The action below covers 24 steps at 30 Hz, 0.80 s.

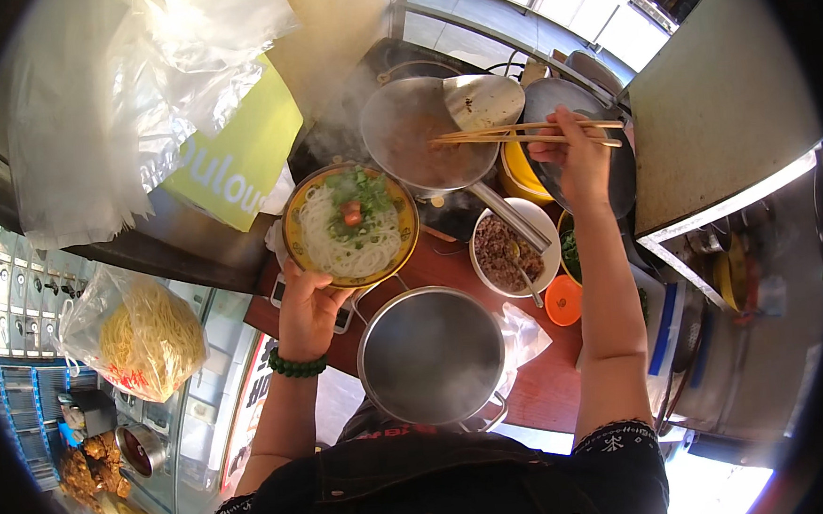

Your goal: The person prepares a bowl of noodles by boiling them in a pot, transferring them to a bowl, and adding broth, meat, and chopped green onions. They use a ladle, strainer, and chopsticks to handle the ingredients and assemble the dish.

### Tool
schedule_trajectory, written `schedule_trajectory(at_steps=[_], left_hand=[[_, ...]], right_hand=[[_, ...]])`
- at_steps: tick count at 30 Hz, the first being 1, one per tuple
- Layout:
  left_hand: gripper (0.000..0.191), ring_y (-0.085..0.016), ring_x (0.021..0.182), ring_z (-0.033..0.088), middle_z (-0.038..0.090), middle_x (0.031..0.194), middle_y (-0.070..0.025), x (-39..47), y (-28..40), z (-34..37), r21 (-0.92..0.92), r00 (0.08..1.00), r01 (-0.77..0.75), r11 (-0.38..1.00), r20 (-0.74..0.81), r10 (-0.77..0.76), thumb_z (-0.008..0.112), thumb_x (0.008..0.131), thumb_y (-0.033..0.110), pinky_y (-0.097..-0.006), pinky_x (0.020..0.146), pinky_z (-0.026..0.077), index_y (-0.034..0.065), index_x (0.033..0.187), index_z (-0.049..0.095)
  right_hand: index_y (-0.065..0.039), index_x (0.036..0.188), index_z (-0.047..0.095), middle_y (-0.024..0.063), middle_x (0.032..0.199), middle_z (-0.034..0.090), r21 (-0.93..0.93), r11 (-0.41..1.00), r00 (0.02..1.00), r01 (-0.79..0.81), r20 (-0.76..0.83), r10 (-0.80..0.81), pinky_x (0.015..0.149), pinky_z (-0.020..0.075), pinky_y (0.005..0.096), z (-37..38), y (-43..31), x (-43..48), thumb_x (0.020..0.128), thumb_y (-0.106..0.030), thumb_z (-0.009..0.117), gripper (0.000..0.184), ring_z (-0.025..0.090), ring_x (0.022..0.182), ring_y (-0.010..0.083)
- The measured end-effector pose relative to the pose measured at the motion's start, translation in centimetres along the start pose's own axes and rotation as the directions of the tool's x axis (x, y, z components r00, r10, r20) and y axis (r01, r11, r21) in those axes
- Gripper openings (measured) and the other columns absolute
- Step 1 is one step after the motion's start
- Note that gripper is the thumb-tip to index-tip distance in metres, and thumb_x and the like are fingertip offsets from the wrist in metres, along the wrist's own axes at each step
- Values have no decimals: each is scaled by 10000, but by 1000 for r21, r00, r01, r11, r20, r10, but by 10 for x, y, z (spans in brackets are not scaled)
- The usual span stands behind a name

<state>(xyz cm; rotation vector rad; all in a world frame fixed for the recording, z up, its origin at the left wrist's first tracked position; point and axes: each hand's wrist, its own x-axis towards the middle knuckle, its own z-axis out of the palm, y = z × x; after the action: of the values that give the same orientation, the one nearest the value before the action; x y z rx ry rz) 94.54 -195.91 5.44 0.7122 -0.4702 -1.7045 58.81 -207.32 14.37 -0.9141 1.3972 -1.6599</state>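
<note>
My left hand (309,309) grips the near rim of a yellow-edged bowl (409,225) of white noodles (326,241). Chopped greens (358,189) and a small reddish piece of food lie on the noodles. Up to the right, my right hand (575,155) holds a pair of long wooden chopsticks (524,135). Their tips reach into a steaming steel frying pan (393,124) with brownish liquid in it. A metal guard or lid (486,97) covers part of the pan's right rim. The pan's handle (508,216) points toward me, over a white bowl.
Close to my body stands a large steaming pot (431,355). The white bowl (479,260) holds minced food and a spoon. An orange lid (564,301) lies beside it. A dark wok (619,181) is behind my right hand. Plastic bags (93,135) hang at upper left; bagged yellow noodles (151,329) sit below.
</note>
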Motion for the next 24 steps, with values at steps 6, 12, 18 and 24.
schedule_trajectory(at_steps=[6, 12, 18, 24], left_hand=[[579, -311, 1273, 489, 422, 1393, -111, 2, 1, 5, 44, 999, -3, 999, -38, 5, 485, 828, 18, -512, 1028, 469, 115, 1379, 334], [596, -313, 1290, 473, 422, 1406, -109, 3, 1, 4, 15, 1000, 10, 1000, 23, -11, 475, 830, 4, -521, 1042, 457, 119, 1397, 335], [623, -325, 1331, 437, 419, 1437, -107, -1, -1, -1, -6, 1000, 9, 1000, -27, -9, 448, 844, -2, -541, 1071, 429, 116, 1443, 325], [550, -300, 1248, 511, 441, 1376, -100, -1, -1, -1, -29, 1000, 5, 1000, -14, -5, 488, 822, -2, -504, 1019, 482, 124, 1342, 362]], right_hand=[[32, 951, 624, 115, 744, 657, 68, 997, 968, 43, 242, -58, 516, 566, 277, 9, -38, -36, 963, -224, 608, 256, 662, 554, 185], [23, 980, 638, 91, 762, 650, -138, 985, 990, 106, 110, -91, 525, 568, 256, 24, -10, -5, 957, -215, 627, 240, 669, 570, 159], [40, 942, 637, 114, 765, 661, -159, 984, 994, 83, 85, -70, 484, 557, 246, 21, 37, 6, 959, -217, 622, 258, 663, 552, 158], [52, 950, 621, 124, 768, 674, -92, 995, 999, 41, 14, -40, 484, 561, 250, 6, 33, 5, 965, -226, 612, 279, 668, 552, 169]])
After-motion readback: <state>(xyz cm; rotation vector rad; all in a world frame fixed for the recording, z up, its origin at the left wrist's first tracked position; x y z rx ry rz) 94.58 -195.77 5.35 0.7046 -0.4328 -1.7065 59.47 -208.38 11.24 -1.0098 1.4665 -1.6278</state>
